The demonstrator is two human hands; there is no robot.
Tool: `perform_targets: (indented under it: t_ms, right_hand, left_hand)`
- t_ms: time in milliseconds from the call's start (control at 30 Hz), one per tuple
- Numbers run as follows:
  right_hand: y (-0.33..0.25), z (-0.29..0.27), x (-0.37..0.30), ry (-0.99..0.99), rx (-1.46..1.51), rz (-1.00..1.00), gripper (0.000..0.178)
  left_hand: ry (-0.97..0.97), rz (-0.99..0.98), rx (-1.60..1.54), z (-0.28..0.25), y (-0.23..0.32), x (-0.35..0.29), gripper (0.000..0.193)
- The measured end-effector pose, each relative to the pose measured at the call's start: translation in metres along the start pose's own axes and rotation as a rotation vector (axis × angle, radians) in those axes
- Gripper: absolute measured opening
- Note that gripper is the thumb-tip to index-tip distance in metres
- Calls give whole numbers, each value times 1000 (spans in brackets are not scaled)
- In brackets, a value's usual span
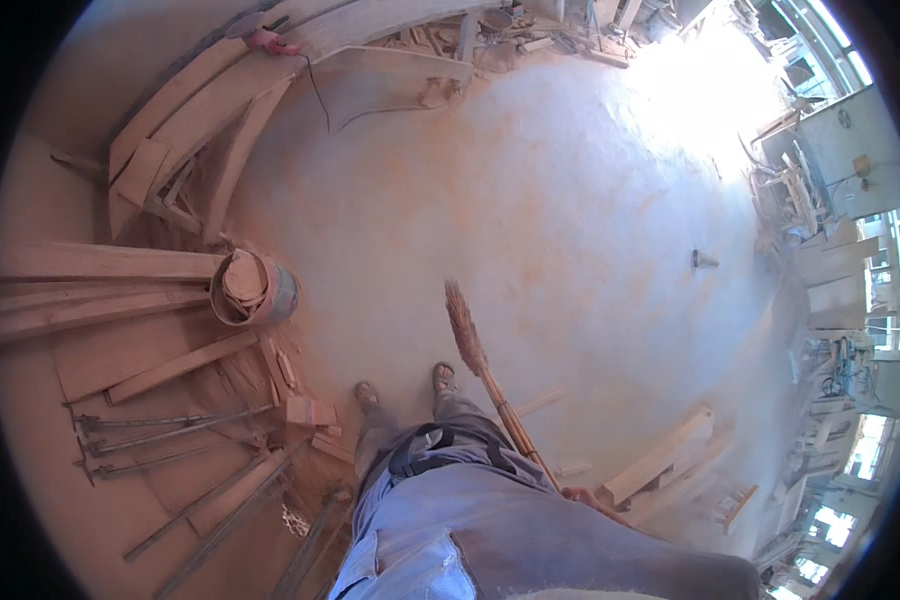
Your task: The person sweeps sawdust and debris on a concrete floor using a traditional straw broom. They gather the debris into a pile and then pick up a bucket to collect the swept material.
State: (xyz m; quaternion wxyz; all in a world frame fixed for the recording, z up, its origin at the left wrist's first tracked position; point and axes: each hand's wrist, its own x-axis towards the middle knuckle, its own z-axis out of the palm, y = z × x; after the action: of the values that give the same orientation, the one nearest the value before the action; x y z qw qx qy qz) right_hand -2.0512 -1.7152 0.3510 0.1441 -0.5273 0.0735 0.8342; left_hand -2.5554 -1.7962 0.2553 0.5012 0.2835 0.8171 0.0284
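A long-handled broom (pixel 495 390) slants across my right side, its brown bristle head up off toward the floor ahead of my feet. My right hand (pixel 582 496), low and to the right of my body, is closed around the handle. The bristles end just ahead of my right foot; whether they touch the floor I cannot tell. My left hand does not show in the head view.
Dusty floor (pixel 530 200) spreads ahead. On the left are a bucket (pixel 288 298) of wood scraps, timber beams (pixel 100 262) and metal bar clamps (pixel 170 420). A red power tool (pixel 270 42) lies on the workbench, its cord trailing. Wooden beams (pixel 660 455) lie at right.
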Motion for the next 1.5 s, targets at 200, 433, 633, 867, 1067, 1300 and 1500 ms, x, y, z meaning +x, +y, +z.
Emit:
perform_targets:
  t_ms: [200,433,633,867,1067,1300,1500]
  right_hand:
    - [6,21,7,39,-64,-9,21]
    - [21,-31,17,-93,-30,60,16]
    - [15,22,-15,181,63,-20,24]
    - [33,-11,-4,-12,109,-117,13]
    - [15,-11,19,-186,125,24,18]
    - [3,-25,38,-249,17,110,38]
    - [-1,10,40,-132,-11,206,37]
  left_hand:
    - [17,7,36,-1,1,-1,38]
    - [23,40,65,1,4,-5,36]
    - [8,71,82,3,-1,-6,35]
    - [-14,121,112,4,2,-5,33]
    - [-29,129,136,3,-5,-21,31]
    - [-49,163,292,-22,2,-94,29]
    - [207,361,375,-31,61,-94,23]
